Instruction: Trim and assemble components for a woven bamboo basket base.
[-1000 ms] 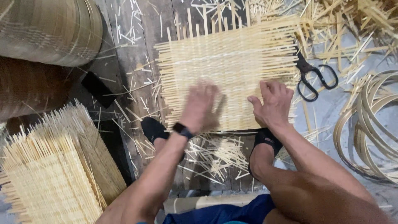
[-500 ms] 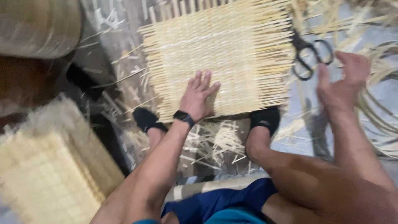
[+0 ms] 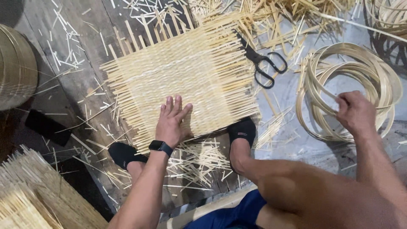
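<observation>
mat: we see a square woven mat (image 3: 182,80) of pale bamboo strips, flat on the dark plank floor (image 3: 80,51), loose ends bristling from every edge.
left hand: our left hand (image 3: 171,123) lies flat, fingers spread, on its near edge.
right hand: our right hand (image 3: 355,112) curls around thin bamboo hoops (image 3: 373,72), coiled in a round stack.
scissors: black scissors (image 3: 265,63) lie just beside the mat.
floor: littered with splinters.

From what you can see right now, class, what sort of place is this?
Probably a bamboo-weaving workshop floor: a square mat of woven pale bamboo strips under the left hand, a stack of coiled bamboo hoops gripped by the right hand, black scissors.
</observation>
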